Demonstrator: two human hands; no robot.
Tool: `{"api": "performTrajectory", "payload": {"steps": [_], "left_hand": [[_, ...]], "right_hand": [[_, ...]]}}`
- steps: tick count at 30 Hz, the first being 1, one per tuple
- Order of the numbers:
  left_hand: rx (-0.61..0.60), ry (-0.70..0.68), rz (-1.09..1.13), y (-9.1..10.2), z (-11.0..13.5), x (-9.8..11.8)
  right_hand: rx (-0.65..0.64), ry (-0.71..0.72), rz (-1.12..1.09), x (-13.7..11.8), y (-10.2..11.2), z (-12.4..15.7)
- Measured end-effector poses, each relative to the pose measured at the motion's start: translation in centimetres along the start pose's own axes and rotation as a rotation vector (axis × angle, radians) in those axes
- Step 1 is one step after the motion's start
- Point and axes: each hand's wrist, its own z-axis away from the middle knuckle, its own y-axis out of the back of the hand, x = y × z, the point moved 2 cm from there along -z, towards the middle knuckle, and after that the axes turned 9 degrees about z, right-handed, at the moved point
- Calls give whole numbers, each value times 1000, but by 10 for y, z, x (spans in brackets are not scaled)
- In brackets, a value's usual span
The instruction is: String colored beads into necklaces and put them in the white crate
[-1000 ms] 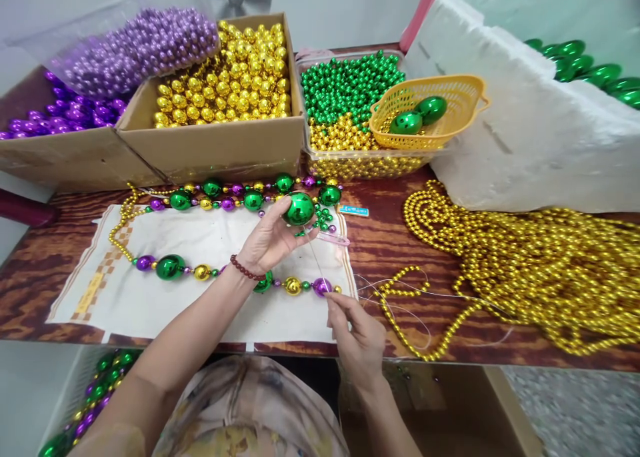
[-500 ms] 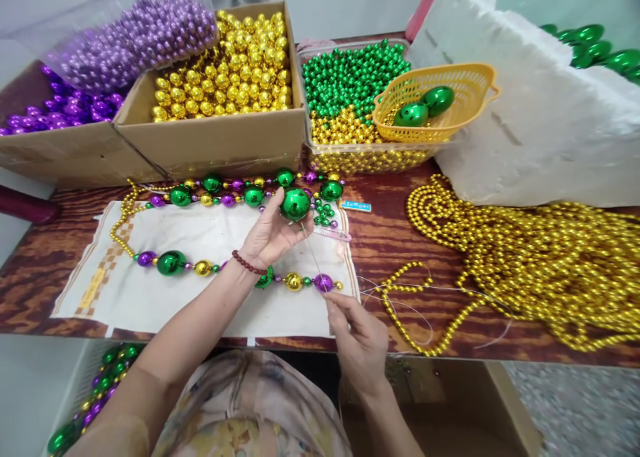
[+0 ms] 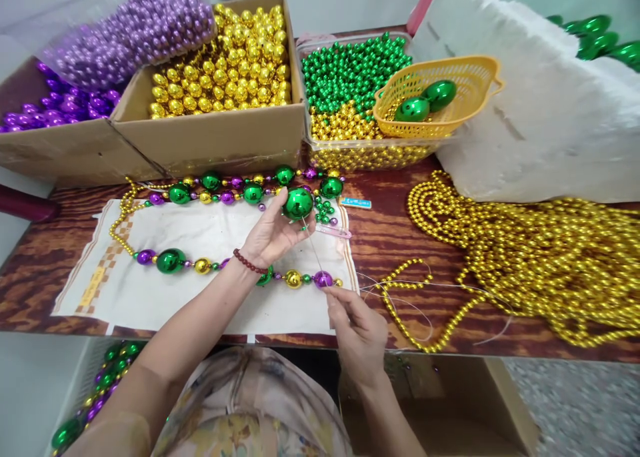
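Note:
Between the thumb and fingers of my left hand is a large shiny green bead, held above the cloth. A thin needle or stiff wire slants from the bead's underside down to my right hand, whose thumb and forefinger pinch its lower end. Just beyond those fingertips lies a purple bead, part of a strand with a gold bead and another green bead. My left wrist covers part of this strand. White thread trails off to the right.
A white cloth lies under the strand. Behind are a cardboard box of gold beads, a clear tub of small beads and a yellow basket. Gold bead chains are heaped at right beside a white foam box.
The view has shifted slightly. Both hands keep nearly the same pose, with the green bead still in my left hand and the needle or wire still in my right.

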Motion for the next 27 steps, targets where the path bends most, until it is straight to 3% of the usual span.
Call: {"api": "performTrajectory", "payload": {"steps": [14,21,27], "left_hand": [[-46,-87,-112,5,-5,2],[-152,-226,-284,2,2,8],[-173,-350,-390,-3,6,12]], "right_hand": [[-23,7,-13,3,-4,-3],[-29,-10,-2,5,-7,-1],[-65,-7,-35,0,-14,1]]}}
